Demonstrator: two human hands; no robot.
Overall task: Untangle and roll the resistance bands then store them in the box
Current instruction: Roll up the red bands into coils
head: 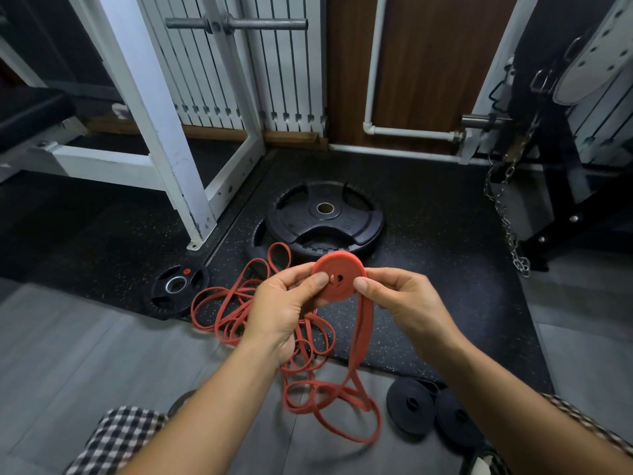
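Both hands are up in front of the person, meeting on a red roll [337,281], a band wound into a flat disc and held on a tilt with its face toward them. The left hand [284,303] pinches the roll's left side, thumb pressed flat on the face and the other fingers curled behind it. The right hand [404,299] grips the right edge the same way, thumb on the front and fingers tucked round the back. From under the right thumb a loose tail [361,337] of the same band hangs straight down to the floor [102,344], where it runs into a red tangle [233,310] of loops spread below and to the left of the hands. Two black rolls [411,406] lie touching, side by side on the floor near the right forearm. Beyond the hands, on a speckled mat [428,252], a big plate [325,217] lies flat; a small plate [176,289] lies at the mat's left edge, just beside the tangle. A white rack [164,132] stands behind on the left, and a chain [503,207] hangs at the right.
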